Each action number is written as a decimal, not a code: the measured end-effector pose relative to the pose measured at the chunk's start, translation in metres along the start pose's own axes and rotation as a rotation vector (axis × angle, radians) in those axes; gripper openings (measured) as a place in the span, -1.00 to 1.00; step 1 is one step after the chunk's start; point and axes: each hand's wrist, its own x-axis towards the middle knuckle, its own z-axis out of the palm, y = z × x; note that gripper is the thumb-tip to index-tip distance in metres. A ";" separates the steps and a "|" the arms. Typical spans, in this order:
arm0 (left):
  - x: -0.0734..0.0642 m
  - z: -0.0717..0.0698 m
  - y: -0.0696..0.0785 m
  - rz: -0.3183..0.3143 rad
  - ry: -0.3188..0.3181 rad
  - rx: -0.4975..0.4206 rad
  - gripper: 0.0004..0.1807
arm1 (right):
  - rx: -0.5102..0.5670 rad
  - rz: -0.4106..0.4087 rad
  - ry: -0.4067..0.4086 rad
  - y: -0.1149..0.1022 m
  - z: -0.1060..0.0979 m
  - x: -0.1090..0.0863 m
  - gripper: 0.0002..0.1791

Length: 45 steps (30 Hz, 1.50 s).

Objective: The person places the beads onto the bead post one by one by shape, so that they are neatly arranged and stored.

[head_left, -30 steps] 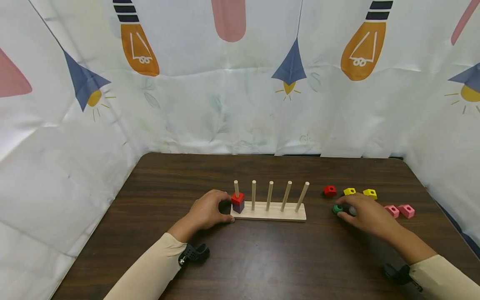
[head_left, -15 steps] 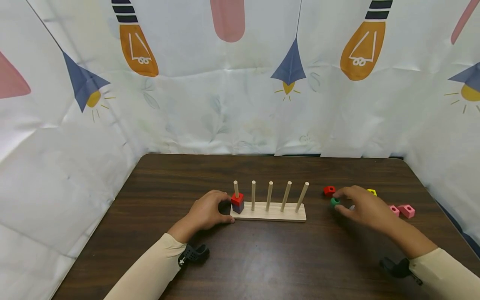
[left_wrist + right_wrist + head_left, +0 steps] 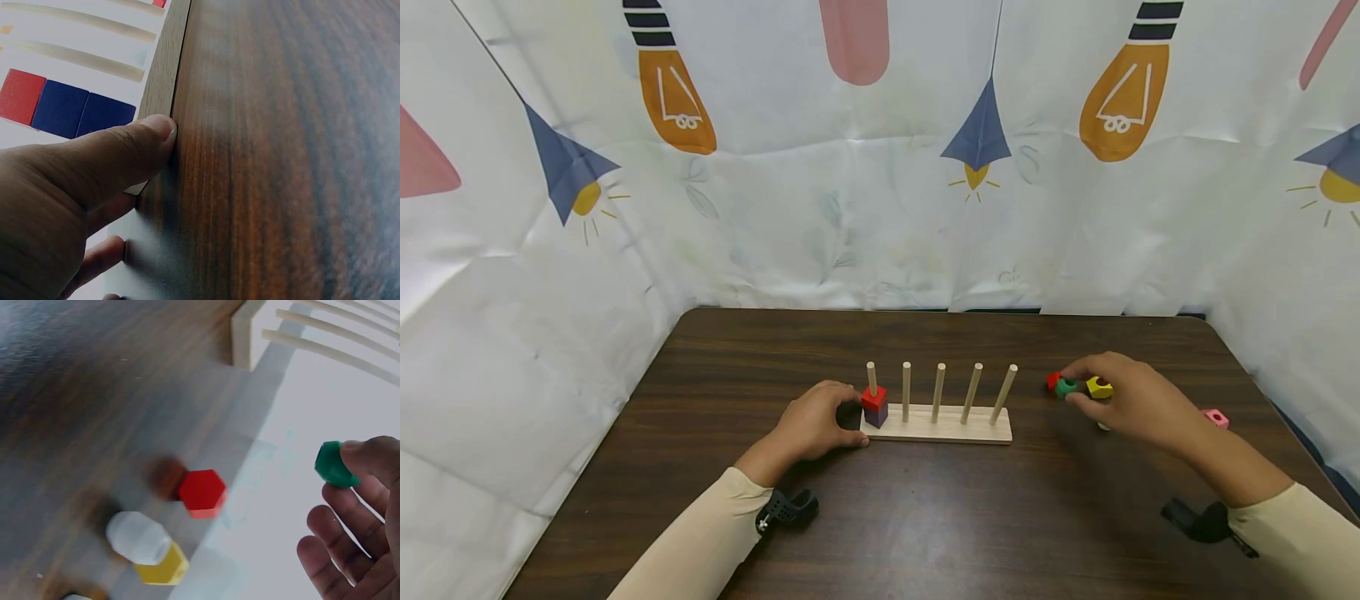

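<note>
A pale wooden peg stand (image 3: 955, 427) with several upright pegs is on the table. On its leftmost peg a red block (image 3: 874, 399) sits above dark blue blocks (image 3: 60, 108). My left hand (image 3: 811, 423) grips the stand's left end, thumb on the front edge and fingers behind. Over at the right, my right hand (image 3: 1142, 402) pinches a green faceted bead (image 3: 333, 465) between thumb and fingertip, raised above the table. Its other fingers are loosely bent. In the head view the green bead overlaps a red bead (image 3: 1053, 381).
Close to the right hand lie a yellow bead (image 3: 1101, 388) and a white bead (image 3: 139, 537). A pink bead (image 3: 1216, 417) shows beyond the wrist; the hand hides other pieces. Behind the brown table (image 3: 775, 342) hangs a printed white curtain (image 3: 850, 208).
My right hand has picked up the green bead and lifted it, moving slightly back and left toward the red bead. The left hand and stand stay put.
</note>
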 end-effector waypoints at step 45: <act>-0.001 -0.001 0.001 0.006 -0.003 -0.002 -0.40 | 0.055 -0.181 0.139 -0.053 -0.028 0.033 -0.56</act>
